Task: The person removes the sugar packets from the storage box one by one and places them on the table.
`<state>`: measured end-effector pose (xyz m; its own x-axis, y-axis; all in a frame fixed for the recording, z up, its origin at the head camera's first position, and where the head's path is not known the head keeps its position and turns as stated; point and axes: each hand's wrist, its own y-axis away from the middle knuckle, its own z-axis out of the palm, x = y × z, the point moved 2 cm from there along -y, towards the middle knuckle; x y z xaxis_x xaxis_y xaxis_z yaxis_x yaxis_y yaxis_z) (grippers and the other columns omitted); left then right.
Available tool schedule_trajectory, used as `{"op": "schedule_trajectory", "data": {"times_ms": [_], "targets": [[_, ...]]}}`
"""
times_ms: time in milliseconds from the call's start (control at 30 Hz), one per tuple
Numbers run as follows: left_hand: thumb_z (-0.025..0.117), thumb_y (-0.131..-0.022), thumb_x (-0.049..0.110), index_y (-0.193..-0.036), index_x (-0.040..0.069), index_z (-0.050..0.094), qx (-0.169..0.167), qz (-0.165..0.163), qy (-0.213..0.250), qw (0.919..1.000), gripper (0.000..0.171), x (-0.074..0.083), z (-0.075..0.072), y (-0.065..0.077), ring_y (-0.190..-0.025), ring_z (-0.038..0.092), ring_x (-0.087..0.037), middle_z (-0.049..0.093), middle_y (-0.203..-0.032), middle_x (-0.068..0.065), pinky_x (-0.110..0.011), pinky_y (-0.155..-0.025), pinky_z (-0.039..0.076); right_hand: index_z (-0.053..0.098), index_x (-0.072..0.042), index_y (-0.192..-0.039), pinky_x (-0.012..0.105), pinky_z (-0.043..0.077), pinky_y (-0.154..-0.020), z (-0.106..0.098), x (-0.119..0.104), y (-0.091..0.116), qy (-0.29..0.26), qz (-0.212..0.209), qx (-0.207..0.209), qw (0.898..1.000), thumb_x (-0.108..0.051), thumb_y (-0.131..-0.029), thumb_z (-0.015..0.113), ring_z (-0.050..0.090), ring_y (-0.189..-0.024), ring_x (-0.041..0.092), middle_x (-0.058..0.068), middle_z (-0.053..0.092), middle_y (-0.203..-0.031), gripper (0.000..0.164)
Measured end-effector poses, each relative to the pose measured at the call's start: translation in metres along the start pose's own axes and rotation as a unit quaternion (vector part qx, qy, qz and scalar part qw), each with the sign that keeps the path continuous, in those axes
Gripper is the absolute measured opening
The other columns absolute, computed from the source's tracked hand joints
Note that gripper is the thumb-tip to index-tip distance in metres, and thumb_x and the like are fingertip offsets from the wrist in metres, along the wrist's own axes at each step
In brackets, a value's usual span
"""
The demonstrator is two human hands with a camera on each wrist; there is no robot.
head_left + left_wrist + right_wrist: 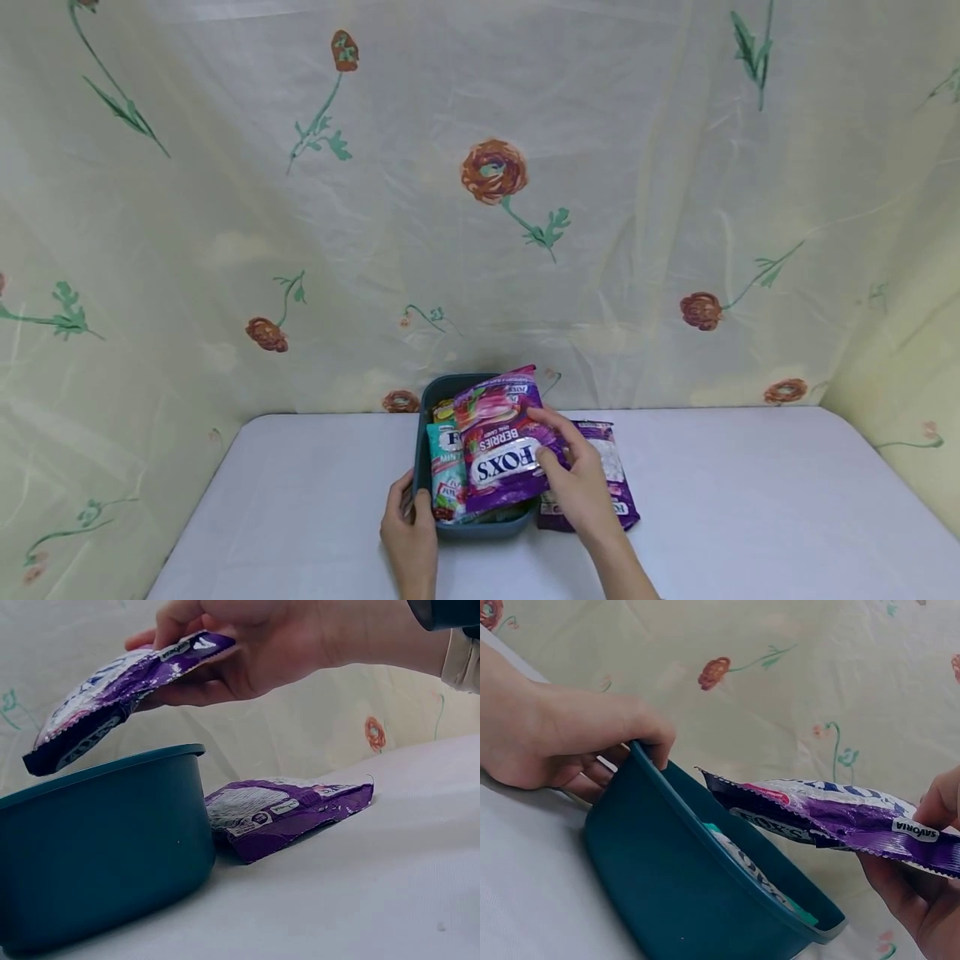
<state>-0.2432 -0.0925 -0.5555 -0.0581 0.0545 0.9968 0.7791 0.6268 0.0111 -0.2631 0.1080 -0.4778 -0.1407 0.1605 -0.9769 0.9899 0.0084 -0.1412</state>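
Both hands are busy: the left hand [408, 533] grips the tub's [480, 528] near rim, the right hand [579, 487] pinches a purple bag [501, 450] above it. Lowering comes next, I judge. Another bag [613, 467] lies beside, on the table [750, 500].

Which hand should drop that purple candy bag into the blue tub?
Probably the right hand: it already pinches the purple Fox's berries candy bag above the dark teal plastic tub. The left hand grips the tub's near rim, so it is better left steadying.
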Motion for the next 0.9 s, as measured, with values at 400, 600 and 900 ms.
{"op": "schedule_trajectory", "data": {"times_ms": [400, 600, 900], "targets": [[0.052, -0.088, 0.008, -0.119, 0.004, 0.061, -0.002, 0.002, -0.005, 1.0000, 0.033, 0.000, 0.001, 0.001, -0.108, 0.061, -0.029, 0.064, -0.118, -0.017, -0.047, -0.094, 0.050, 0.053, -0.028, -0.130, 0.042, 0.032, -0.111, -0.010, -0.001, 0.000, -0.007, -0.004, 0.004, 1.000, -0.003, -0.091, 0.049, 0.029, -0.142, 0.024, -0.004, 0.034, -0.152, 0.046], [0.051, -0.089, 0.009, -0.121, 0.005, 0.060, -0.013, -0.004, -0.006, 0.9999, 0.034, -0.002, 0.001, 0.003, -0.110, 0.060, -0.030, 0.063, -0.120, -0.017, -0.048, -0.095, 0.049, 0.054, -0.030, -0.129, 0.047, 0.039, -0.107, -0.017, -0.005, 0.002, -0.007, 0.011, 0.010, 1.000, -0.006, -0.092, 0.049, 0.035, -0.139, 0.027, -0.003, 0.033, -0.152, 0.044], [0.050, -0.090, 0.010, -0.123, 0.005, 0.059, -0.024, -0.004, -0.004, 0.9997, 0.035, 0.000, -0.002, 0.002, -0.114, 0.058, -0.030, 0.062, -0.122, -0.017, -0.048, -0.098, 0.047, 0.055, -0.028, -0.128, 0.044, 0.044, -0.101, -0.022, -0.006, 0.001, -0.016, 0.007, 0.028, 0.999, -0.004, -0.091, 0.049, 0.037, -0.136, 0.025, -0.006, 0.035, -0.151, 0.044]]}}
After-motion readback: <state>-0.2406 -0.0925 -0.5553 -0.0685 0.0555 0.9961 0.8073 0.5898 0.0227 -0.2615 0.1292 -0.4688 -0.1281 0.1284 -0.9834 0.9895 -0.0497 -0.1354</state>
